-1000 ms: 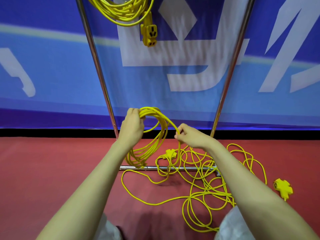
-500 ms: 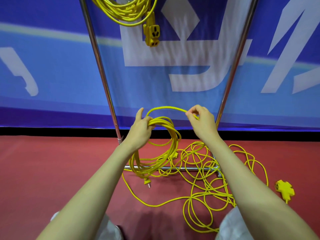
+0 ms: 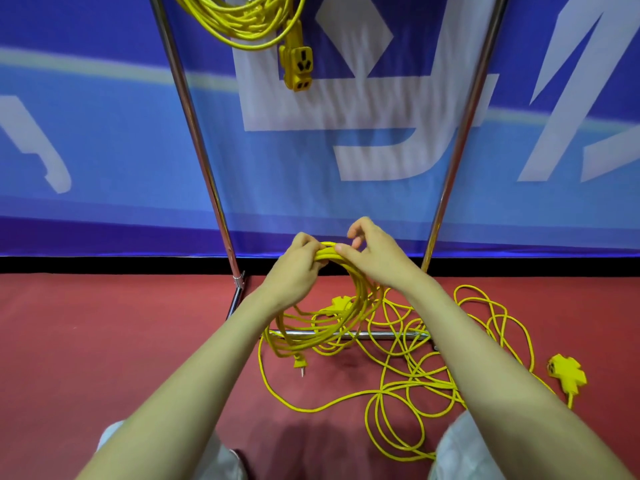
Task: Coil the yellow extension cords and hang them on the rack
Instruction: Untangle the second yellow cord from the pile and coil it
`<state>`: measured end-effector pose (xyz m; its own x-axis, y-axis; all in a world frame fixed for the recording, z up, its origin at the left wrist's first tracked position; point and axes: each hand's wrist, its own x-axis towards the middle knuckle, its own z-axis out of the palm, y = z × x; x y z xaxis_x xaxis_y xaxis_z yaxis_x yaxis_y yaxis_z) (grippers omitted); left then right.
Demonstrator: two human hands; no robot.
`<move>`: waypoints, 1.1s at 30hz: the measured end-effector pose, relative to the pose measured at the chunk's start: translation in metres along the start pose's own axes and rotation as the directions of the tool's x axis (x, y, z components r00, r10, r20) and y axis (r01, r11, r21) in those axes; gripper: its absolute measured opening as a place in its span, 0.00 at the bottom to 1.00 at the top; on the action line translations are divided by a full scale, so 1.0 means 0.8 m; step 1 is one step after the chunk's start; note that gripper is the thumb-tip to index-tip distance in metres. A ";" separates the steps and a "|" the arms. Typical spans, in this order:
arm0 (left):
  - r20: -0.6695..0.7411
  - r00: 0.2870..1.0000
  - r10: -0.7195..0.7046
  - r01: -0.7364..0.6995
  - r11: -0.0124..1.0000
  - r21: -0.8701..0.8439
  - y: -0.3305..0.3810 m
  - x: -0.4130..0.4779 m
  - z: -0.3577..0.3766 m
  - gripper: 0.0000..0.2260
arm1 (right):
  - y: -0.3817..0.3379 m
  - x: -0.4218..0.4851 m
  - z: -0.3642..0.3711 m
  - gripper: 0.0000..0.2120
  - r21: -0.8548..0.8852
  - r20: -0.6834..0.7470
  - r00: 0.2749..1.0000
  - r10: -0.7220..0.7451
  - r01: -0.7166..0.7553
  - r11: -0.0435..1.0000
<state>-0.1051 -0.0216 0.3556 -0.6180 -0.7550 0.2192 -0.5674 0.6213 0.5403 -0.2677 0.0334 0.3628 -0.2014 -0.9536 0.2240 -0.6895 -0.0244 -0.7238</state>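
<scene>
My left hand (image 3: 294, 271) grips the top of a coil of yellow extension cord (image 3: 322, 327) that hangs down in front of the rack's bottom bar (image 3: 381, 335). Its plug (image 3: 299, 362) dangles just above the red floor. My right hand (image 3: 372, 254) meets the left at the coil's top and lays a strand onto the bundle with thumb and fingers. The rest of the cord (image 3: 415, 375) lies in loose tangled loops on the floor to the right. Another coiled yellow cord (image 3: 242, 19) with its socket block (image 3: 297, 69) hangs on the rack at the top.
The rack's two chrome uprights (image 3: 194, 133) (image 3: 464, 133) slant up in front of a blue and white banner (image 3: 104, 133). A yellow socket head (image 3: 568, 374) lies on the red floor at far right, another (image 3: 339, 303) behind the coil. My knees show at the bottom edge.
My right hand has carried a new loop of cord leftward to my left hand, and the two hands now meet at the coil's top. The coil has grown thicker.
</scene>
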 end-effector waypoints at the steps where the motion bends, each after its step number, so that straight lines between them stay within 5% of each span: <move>1: -0.021 0.999 -0.031 0.031 0.999 0.018 -0.001 0.002 0.000 0.08 | 0.001 0.001 -0.003 0.12 -0.040 0.026 0.999 0.025 -0.024 0.999; 5: -0.103 0.988 -0.115 0.124 0.989 0.085 -0.005 0.006 -0.009 0.09 | 0.007 0.000 -0.009 0.13 -0.180 0.222 0.959 0.176 -0.137 0.974; 10: -0.125 0.985 -0.118 0.121 0.993 0.014 -0.019 0.009 -0.023 0.09 | 0.010 -0.004 -0.016 0.01 0.138 0.097 0.992 0.081 -0.094 0.986; 16: -0.010 1.000 0.004 -0.005 1.000 -0.014 -0.011 0.003 -0.016 0.08 | -0.001 -0.008 -0.009 0.04 0.141 0.064 0.996 -0.065 0.056 0.988; 22: 0.037 0.997 0.065 -0.063 0.997 -0.044 -0.004 -0.006 -0.008 0.07 | 0.002 -0.008 -0.003 0.08 0.034 0.017 0.993 -0.115 0.114 0.993; 27: 0.005 1.000 -0.016 0.016 0.999 0.043 -0.001 -0.004 0.000 0.07 | -0.003 -0.005 -0.002 0.17 -0.022 0.036 0.998 -0.056 0.057 0.998; 30: -0.026 0.998 -0.053 0.055 0.991 0.120 0.004 -0.003 0.004 0.08 | 0.003 -0.001 -0.004 0.31 -0.098 0.150 0.989 0.017 -0.003 0.995; 33: -0.048 0.997 -0.056 0.060 0.994 0.088 0.008 -0.003 0.006 0.08 | 0.017 0.001 0.012 0.31 -0.222 0.251 0.967 0.031 0.027 0.975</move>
<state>-0.1094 -0.0150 0.3547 -0.5583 -0.7978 0.2277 -0.6493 0.5910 0.4787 -0.2707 0.0293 0.3470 -0.0409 -0.9987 0.0305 -0.8320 0.0171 -0.5545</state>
